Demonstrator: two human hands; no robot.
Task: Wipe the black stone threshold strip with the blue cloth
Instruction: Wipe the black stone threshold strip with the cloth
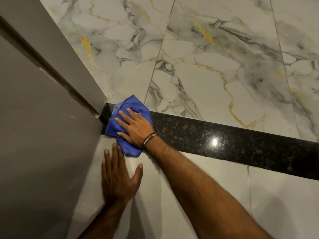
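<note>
A black speckled stone threshold strip (224,144) runs across the floor from the door frame at the left to the right edge. A crumpled blue cloth (119,125) lies on the strip's left end, against the frame. My right hand (136,126) presses flat on the cloth, fingers spread and pointing left. A thin bracelet is on that wrist. My left hand (117,176) rests palm down on the pale tile just below the cloth, fingers apart, holding nothing.
A grey door frame and wall (43,118) fill the left side. Marbled white tiles with gold and grey veins (207,66) lie beyond the strip. Plain pale tiles (259,204) lie on the near side.
</note>
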